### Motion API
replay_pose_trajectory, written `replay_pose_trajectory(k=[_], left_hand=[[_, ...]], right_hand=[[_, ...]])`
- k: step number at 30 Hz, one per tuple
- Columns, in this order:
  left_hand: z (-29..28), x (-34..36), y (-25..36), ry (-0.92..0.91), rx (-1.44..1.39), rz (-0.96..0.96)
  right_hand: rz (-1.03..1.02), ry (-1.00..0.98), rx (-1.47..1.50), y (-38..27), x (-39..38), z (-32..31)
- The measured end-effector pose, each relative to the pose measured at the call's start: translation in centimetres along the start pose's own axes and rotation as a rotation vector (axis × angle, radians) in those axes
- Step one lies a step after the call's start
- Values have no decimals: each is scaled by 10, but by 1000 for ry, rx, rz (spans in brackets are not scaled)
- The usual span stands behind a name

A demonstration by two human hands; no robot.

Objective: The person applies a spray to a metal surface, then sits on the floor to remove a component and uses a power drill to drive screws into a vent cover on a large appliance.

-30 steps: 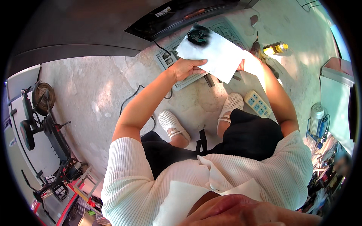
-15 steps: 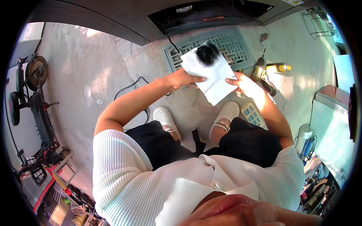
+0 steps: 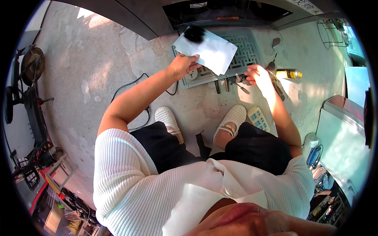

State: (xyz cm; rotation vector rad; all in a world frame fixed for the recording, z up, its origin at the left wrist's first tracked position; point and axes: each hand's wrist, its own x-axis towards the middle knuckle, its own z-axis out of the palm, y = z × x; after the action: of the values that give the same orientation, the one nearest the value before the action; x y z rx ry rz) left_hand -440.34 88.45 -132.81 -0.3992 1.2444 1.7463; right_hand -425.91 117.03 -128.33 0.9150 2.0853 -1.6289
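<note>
My left hand [image 3: 184, 66] is closed on the lower left edge of a white sheet of paper [image 3: 214, 51], thumb on top. A black smeared patch [image 3: 194, 35] covers its upper left part. The paper is held above a grey-green slotted plastic panel [image 3: 248, 45], hiding much of it. My right hand [image 3: 258, 77] is off the paper, near the panel's lower right corner, its fingers loosely bent and apart. Beside it are a cordless drill [image 3: 271, 67], partly hidden by my hand, and a yellow can [image 3: 288, 74]. Small hand tools [image 3: 243, 89] lie just below the panel.
A dark cabinet-like appliance [image 3: 228, 15] stands at the far side. A cream socket strip [image 3: 258, 118] lies by my right shoe, and a black cable [image 3: 130, 89] curves across the floor at left. A scooter [image 3: 35, 106] is at far left, a pale cabinet [image 3: 338, 137] at right.
My right hand has let go of the paper and moved slightly right. My left hand has carried the paper left and away from me, turning it, which uncovers the small tools.
</note>
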Motion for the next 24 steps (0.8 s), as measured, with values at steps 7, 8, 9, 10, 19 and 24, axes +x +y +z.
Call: replay_pose_trajectory(k=[7, 8, 9, 10, 19, 24], left_hand=[[-5, 23, 9, 3, -70, 54], [-6, 28, 9, 2, -75, 62], [-7, 32, 10, 0, -79, 70], [-7, 37, 10, 18, -83, 87], [3, 73, 13, 169, -90, 256], [-2, 79, 11, 189, -79, 302]], right_hand=[[-5, -22, -22, 13, -1, -2], [-15, -23, -21, 14, 0, -3], [-25, -24, -20, 16, 1, -3], [-29, -26, -18, 16, 1, -4], [-121, 11, -29, 22, 4, -1], [-185, 129, -88, 33, -2, -10]])
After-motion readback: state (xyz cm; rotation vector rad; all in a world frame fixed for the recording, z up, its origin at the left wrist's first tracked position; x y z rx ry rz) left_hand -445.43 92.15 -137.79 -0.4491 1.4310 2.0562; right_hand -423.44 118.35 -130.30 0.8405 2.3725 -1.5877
